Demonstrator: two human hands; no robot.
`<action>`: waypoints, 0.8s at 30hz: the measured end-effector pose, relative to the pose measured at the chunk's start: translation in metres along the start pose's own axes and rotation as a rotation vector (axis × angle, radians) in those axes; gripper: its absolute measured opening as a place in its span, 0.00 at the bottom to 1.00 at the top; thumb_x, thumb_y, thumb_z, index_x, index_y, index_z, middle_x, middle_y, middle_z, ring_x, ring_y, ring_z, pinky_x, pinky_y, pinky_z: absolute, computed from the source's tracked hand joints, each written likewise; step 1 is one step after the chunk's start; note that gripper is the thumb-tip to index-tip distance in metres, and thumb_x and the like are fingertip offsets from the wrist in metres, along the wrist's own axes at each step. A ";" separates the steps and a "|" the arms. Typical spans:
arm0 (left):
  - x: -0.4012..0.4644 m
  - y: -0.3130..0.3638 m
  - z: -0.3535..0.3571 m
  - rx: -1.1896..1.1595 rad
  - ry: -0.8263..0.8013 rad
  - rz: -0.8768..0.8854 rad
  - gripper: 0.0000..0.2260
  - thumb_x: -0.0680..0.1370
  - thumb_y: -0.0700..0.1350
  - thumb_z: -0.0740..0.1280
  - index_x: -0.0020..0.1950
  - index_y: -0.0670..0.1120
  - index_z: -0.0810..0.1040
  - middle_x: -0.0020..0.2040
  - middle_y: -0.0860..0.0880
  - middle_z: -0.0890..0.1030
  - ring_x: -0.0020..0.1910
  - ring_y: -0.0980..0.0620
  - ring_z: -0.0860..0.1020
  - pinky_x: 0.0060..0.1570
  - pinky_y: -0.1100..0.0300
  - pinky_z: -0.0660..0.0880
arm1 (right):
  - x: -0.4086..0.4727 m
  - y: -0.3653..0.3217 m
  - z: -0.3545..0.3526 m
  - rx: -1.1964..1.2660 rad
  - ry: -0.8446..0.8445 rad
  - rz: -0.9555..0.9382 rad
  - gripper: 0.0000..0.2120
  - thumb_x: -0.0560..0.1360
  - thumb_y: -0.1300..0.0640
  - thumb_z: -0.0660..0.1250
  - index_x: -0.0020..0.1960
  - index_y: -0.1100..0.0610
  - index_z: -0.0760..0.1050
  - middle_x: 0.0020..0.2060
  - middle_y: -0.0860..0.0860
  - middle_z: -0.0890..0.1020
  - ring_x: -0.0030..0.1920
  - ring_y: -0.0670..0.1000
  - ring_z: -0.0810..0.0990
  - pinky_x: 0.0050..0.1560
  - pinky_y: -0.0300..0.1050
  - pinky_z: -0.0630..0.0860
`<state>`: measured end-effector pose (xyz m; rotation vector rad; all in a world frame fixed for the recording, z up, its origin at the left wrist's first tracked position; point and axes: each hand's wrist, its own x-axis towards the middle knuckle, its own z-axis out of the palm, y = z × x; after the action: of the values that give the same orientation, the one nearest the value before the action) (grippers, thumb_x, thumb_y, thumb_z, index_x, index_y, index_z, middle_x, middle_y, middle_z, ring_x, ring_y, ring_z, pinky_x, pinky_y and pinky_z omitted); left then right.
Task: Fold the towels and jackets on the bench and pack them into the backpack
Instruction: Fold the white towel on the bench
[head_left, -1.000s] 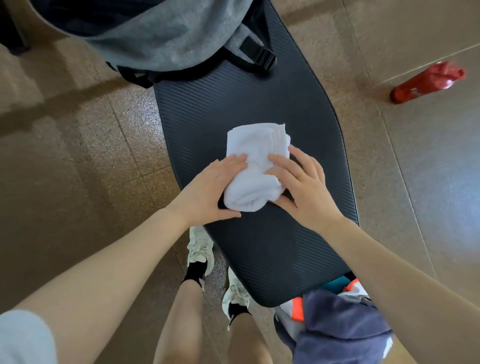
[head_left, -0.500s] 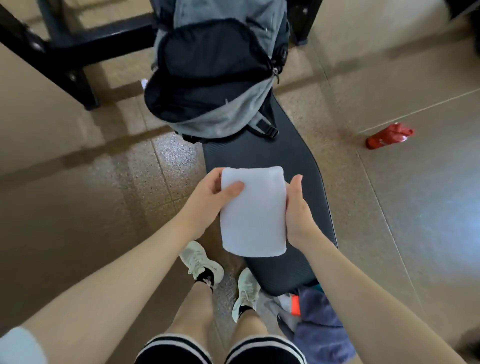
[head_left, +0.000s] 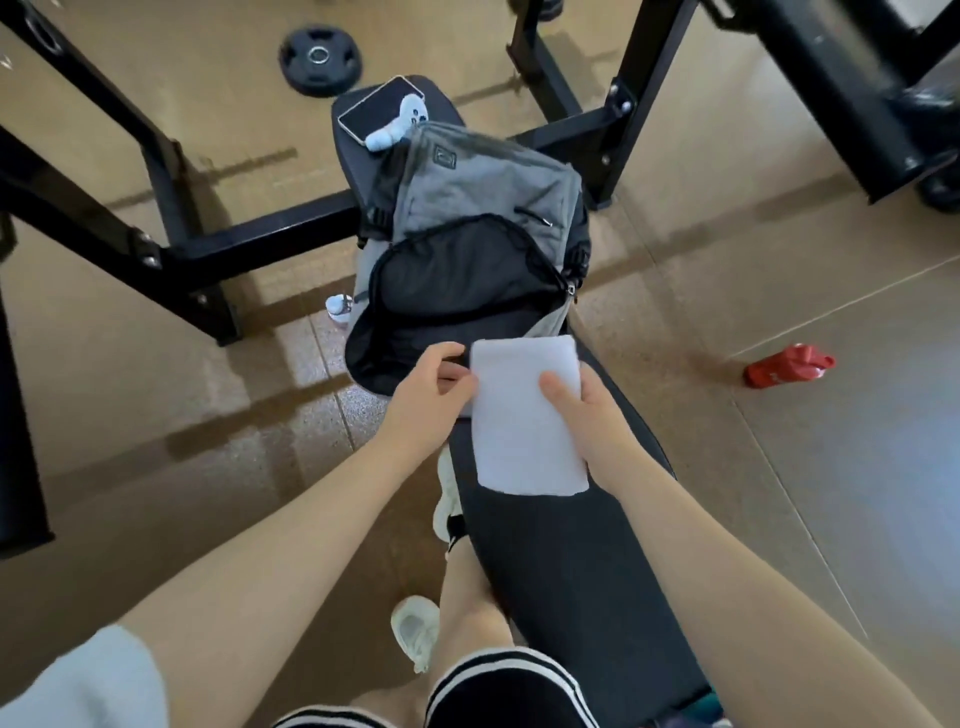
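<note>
- Your right hand (head_left: 589, 415) pinches the folded towel (head_left: 524, 415), thumb on top.
- Your left hand (head_left: 431, 400) grips the near rim of the backpack (head_left: 467, 280).
- The towel hangs above the bench (head_left: 571, 561), just before the open mouth.
- Packing step: next, probably slide it in flat.

Your two arms are bare from the short sleeve down. The sleeve (head_left: 78, 680) on your left arm is pale grey-white and looks soft. You wear dark shorts (head_left: 498, 691) with white stripes along the leg hem. Your sneakers (head_left: 415, 631) are off-white with a mesh top, and one shows a black sock (head_left: 455, 530) at the ankle.
</note>
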<state>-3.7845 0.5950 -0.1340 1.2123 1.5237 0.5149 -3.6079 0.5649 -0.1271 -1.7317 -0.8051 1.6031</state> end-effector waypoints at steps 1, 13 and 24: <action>0.015 0.005 -0.005 0.053 0.014 0.014 0.15 0.79 0.46 0.62 0.66 0.50 0.68 0.51 0.53 0.77 0.51 0.54 0.75 0.50 0.59 0.72 | 0.015 -0.005 -0.002 0.052 0.052 0.017 0.12 0.78 0.48 0.61 0.60 0.49 0.67 0.53 0.51 0.79 0.51 0.52 0.81 0.48 0.52 0.79; 0.211 -0.012 0.008 1.325 -0.349 0.485 0.25 0.79 0.48 0.60 0.74 0.47 0.57 0.73 0.45 0.59 0.69 0.45 0.62 0.62 0.53 0.67 | 0.170 0.000 -0.024 0.335 0.157 0.344 0.12 0.78 0.50 0.60 0.61 0.50 0.67 0.54 0.52 0.78 0.51 0.56 0.79 0.51 0.56 0.78; 0.269 -0.047 0.018 1.449 -0.292 0.475 0.23 0.72 0.48 0.70 0.64 0.43 0.67 0.63 0.44 0.70 0.54 0.43 0.74 0.35 0.56 0.71 | 0.186 0.029 0.007 0.475 0.130 0.440 0.12 0.78 0.51 0.61 0.61 0.49 0.71 0.54 0.52 0.81 0.53 0.56 0.81 0.52 0.57 0.78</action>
<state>-3.7640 0.8086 -0.3031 2.6158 1.2453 -0.6447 -3.6020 0.6949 -0.2631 -1.6991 0.0393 1.7542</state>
